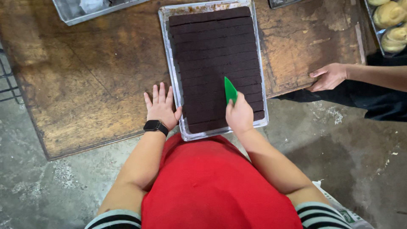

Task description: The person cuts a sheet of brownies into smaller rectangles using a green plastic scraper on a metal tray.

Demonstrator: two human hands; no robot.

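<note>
Right hand (239, 115), grip closed on a thin green plastic scraper (230, 90), blade set on the dark brown slab of cake (216, 63) scored into strips in a shallow rectangular metal tray (171, 68) on the worn wooden desk (85, 76). Left hand (161, 108) lies open and flat beside the tray, touching its edge. The cake likely handles soft and crumbly (lift by the tray rim); the scraper looks light and slightly flexible.
</note>
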